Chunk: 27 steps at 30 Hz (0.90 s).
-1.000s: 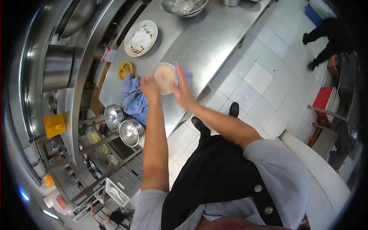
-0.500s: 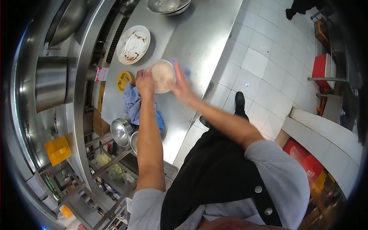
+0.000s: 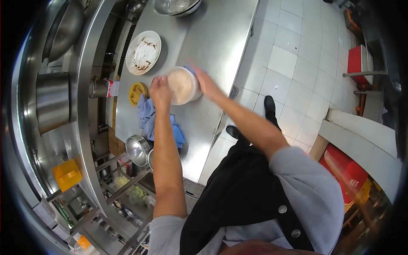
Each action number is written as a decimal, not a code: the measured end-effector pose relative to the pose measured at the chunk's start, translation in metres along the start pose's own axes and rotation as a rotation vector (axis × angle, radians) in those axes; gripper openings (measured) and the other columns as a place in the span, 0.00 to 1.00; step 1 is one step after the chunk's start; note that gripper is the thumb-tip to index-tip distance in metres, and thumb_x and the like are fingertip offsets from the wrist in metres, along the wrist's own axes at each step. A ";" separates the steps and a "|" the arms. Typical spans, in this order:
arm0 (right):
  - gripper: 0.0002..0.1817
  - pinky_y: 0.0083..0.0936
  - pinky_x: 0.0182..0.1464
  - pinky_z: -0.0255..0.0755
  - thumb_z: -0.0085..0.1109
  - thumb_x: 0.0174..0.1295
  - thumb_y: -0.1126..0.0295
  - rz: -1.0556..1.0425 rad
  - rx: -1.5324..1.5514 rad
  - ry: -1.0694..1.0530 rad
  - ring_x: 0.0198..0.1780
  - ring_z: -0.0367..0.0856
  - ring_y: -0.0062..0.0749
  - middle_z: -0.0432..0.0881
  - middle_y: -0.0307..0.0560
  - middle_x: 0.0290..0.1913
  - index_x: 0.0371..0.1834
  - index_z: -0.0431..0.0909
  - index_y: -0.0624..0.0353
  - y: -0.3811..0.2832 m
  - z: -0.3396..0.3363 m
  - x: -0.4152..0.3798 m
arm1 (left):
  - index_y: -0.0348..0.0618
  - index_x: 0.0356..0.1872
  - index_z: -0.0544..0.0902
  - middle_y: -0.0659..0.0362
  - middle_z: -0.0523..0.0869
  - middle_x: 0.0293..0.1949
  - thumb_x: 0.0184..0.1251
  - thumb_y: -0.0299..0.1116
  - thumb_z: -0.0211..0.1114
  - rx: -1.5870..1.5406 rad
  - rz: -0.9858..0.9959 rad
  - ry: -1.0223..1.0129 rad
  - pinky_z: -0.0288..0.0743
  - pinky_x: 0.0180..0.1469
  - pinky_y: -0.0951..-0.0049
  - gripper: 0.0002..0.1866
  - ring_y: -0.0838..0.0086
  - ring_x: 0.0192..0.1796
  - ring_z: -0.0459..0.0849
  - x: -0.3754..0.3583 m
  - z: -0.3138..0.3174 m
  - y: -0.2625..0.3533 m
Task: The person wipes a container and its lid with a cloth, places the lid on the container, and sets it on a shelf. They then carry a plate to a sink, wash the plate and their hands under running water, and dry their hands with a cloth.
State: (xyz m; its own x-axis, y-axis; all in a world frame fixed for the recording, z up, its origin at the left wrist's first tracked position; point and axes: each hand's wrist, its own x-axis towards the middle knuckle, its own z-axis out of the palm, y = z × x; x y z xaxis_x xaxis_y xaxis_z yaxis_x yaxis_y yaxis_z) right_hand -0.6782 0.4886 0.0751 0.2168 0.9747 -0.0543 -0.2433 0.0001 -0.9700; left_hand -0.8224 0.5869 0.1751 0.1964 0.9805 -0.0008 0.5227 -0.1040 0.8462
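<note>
A round, clear plastic container (image 3: 180, 86) with pale, powdery contents is above the steel counter (image 3: 212, 46). My left hand (image 3: 160, 91) grips its left rim with bent fingers. Against its right side lies my right hand (image 3: 205, 81), fingers stretched and somewhat blurred, with a bit of blue-violet cloth (image 3: 190, 68) showing beside them. Left of my left hand is a yellow round lid or dish (image 3: 138, 93). A crumpled blue cloth (image 3: 147, 117) lies partly under my left forearm.
A white oval plate with brown smears (image 3: 143, 52) lies farther up the counter, near metal bowls (image 3: 176, 6). More steel bowls (image 3: 138, 150) sit at the lower left. A steel shelf (image 3: 87, 85) runs along the left.
My right hand has shifted slightly up and right along the container, whose side wall now shows more. The whole view has shifted a little.
</note>
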 end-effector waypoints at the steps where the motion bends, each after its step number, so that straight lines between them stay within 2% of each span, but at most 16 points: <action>1: 0.37 0.41 0.82 0.48 0.40 0.80 0.50 -0.347 -0.106 0.292 0.83 0.54 0.52 0.54 0.61 0.83 0.81 0.54 0.67 0.015 0.015 -0.026 | 0.30 0.53 0.83 0.48 0.90 0.44 0.78 0.34 0.58 -0.008 -0.002 0.009 0.77 0.54 0.67 0.16 0.65 0.46 0.86 0.000 0.003 -0.001; 4: 0.39 0.39 0.84 0.41 0.39 0.81 0.50 -0.294 -0.300 0.453 0.85 0.44 0.43 0.48 0.61 0.85 0.83 0.48 0.69 0.001 0.053 -0.077 | 0.29 0.51 0.82 0.49 0.89 0.41 0.78 0.35 0.59 0.020 -0.046 0.115 0.77 0.52 0.67 0.15 0.66 0.44 0.86 -0.019 0.007 -0.009; 5: 0.39 0.39 0.84 0.41 0.39 0.81 0.50 -0.303 -0.300 0.448 0.85 0.44 0.43 0.48 0.61 0.85 0.83 0.48 0.69 -0.006 0.043 -0.070 | 0.31 0.47 0.82 0.54 0.87 0.40 0.78 0.35 0.60 0.045 -0.138 0.152 0.76 0.49 0.69 0.13 0.71 0.43 0.83 -0.032 0.007 -0.013; 7: 0.38 0.38 0.83 0.46 0.39 0.81 0.48 -0.229 -0.249 0.271 0.83 0.54 0.44 0.57 0.59 0.82 0.81 0.53 0.68 -0.017 0.005 -0.035 | 0.33 0.43 0.81 0.59 0.85 0.39 0.78 0.35 0.61 0.073 -0.219 0.195 0.75 0.47 0.72 0.12 0.75 0.42 0.80 -0.034 -0.004 -0.007; 9: 0.37 0.39 0.80 0.54 0.38 0.81 0.45 0.090 0.419 -0.227 0.77 0.67 0.45 0.70 0.56 0.76 0.79 0.60 0.67 -0.031 -0.036 0.012 | 0.35 0.42 0.80 0.60 0.84 0.39 0.75 0.35 0.66 0.082 -0.392 -0.065 0.74 0.44 0.74 0.12 0.77 0.42 0.79 -0.032 -0.026 -0.002; 10: 0.37 0.39 0.80 0.54 0.38 0.81 0.45 0.096 0.426 -0.227 0.77 0.67 0.45 0.70 0.56 0.76 0.79 0.60 0.67 -0.043 -0.036 0.023 | 0.35 0.42 0.80 0.60 0.84 0.39 0.75 0.35 0.66 0.089 -0.398 -0.065 0.74 0.44 0.74 0.12 0.77 0.42 0.79 -0.029 -0.024 0.001; 12: 0.37 0.39 0.78 0.60 0.36 0.81 0.43 0.327 0.038 -0.349 0.70 0.76 0.44 0.78 0.55 0.69 0.76 0.66 0.66 -0.063 -0.036 0.041 | 0.35 0.44 0.80 0.61 0.84 0.39 0.73 0.35 0.69 0.038 0.059 -0.142 0.74 0.44 0.74 0.12 0.78 0.42 0.79 -0.010 -0.004 0.011; 13: 0.37 0.39 0.78 0.60 0.36 0.81 0.43 0.333 0.044 -0.345 0.70 0.76 0.44 0.78 0.55 0.69 0.76 0.66 0.66 -0.044 -0.039 0.033 | 0.36 0.44 0.80 0.61 0.84 0.40 0.73 0.33 0.69 -0.012 0.033 -0.125 0.75 0.45 0.74 0.11 0.77 0.43 0.80 -0.014 -0.001 0.017; 15: 0.37 0.39 0.82 0.51 0.37 0.82 0.47 -0.239 -0.250 -0.100 0.79 0.63 0.46 0.66 0.59 0.78 0.80 0.59 0.68 -0.002 -0.030 -0.001 | 0.36 0.43 0.80 0.61 0.83 0.39 0.74 0.32 0.67 -0.151 -0.055 -0.067 0.74 0.46 0.74 0.09 0.77 0.42 0.79 -0.017 0.003 0.002; 17: 0.37 0.39 0.85 0.38 0.39 0.82 0.53 -0.239 -0.202 0.255 0.86 0.44 0.48 0.49 0.62 0.85 0.82 0.49 0.71 0.011 0.012 -0.072 | 0.36 0.42 0.80 0.61 0.83 0.37 0.74 0.30 0.66 -0.296 -0.144 0.012 0.73 0.48 0.74 0.08 0.77 0.41 0.78 -0.024 0.007 -0.003; 19: 0.38 0.40 0.85 0.27 0.39 0.82 0.56 -0.164 -0.207 0.241 0.87 0.29 0.49 0.36 0.62 0.87 0.83 0.40 0.73 0.000 0.047 -0.125 | 0.32 0.48 0.81 0.57 0.86 0.39 0.76 0.29 0.63 -0.177 -0.153 0.241 0.75 0.48 0.72 0.09 0.74 0.43 0.81 -0.039 0.015 0.007; 20: 0.38 0.40 0.85 0.27 0.39 0.82 0.56 -0.164 -0.205 0.252 0.87 0.29 0.49 0.36 0.62 0.87 0.83 0.40 0.73 0.001 0.050 -0.126 | 0.32 0.48 0.81 0.57 0.86 0.39 0.76 0.29 0.63 -0.175 -0.148 0.231 0.75 0.48 0.72 0.09 0.74 0.43 0.81 -0.042 0.014 0.008; 22: 0.38 0.44 0.84 0.38 0.46 0.79 0.59 -0.265 -0.253 0.321 0.86 0.39 0.59 0.42 0.67 0.85 0.83 0.45 0.70 0.000 0.052 -0.120 | 0.29 0.54 0.82 0.52 0.89 0.44 0.78 0.29 0.60 -0.027 -0.112 0.147 0.77 0.51 0.71 0.13 0.71 0.46 0.84 -0.045 0.008 0.013; 23: 0.38 0.44 0.84 0.38 0.46 0.79 0.59 -0.273 -0.250 0.322 0.86 0.39 0.59 0.42 0.67 0.85 0.83 0.45 0.70 0.001 0.047 -0.108 | 0.29 0.54 0.82 0.52 0.89 0.44 0.78 0.29 0.60 -0.026 -0.104 0.150 0.77 0.51 0.71 0.13 0.71 0.46 0.84 -0.043 0.006 0.015; 25: 0.34 0.39 0.83 0.47 0.38 0.82 0.53 -0.212 -0.306 0.351 0.83 0.53 0.52 0.58 0.64 0.82 0.80 0.56 0.69 -0.016 0.019 -0.060 | 0.27 0.58 0.81 0.47 0.90 0.49 0.78 0.30 0.59 0.065 -0.063 0.102 0.78 0.55 0.70 0.17 0.69 0.50 0.86 -0.042 0.003 0.015; 27: 0.28 0.39 0.75 0.62 0.35 0.83 0.54 -0.120 -0.097 -0.096 0.71 0.74 0.53 0.78 0.63 0.68 0.71 0.72 0.63 -0.022 -0.025 0.016 | 0.27 0.58 0.82 0.47 0.90 0.50 0.78 0.30 0.59 0.089 -0.025 0.062 0.78 0.56 0.70 0.17 0.69 0.50 0.87 -0.040 0.001 0.026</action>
State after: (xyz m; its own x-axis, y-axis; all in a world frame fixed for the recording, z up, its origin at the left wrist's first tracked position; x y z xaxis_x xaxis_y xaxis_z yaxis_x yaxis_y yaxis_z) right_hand -0.6454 0.4986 0.0896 0.1459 0.9859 0.0816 -0.1277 0.1005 -0.9867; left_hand -0.8155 0.5452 0.1962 0.1326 0.9911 0.0138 0.5992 -0.0913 0.7954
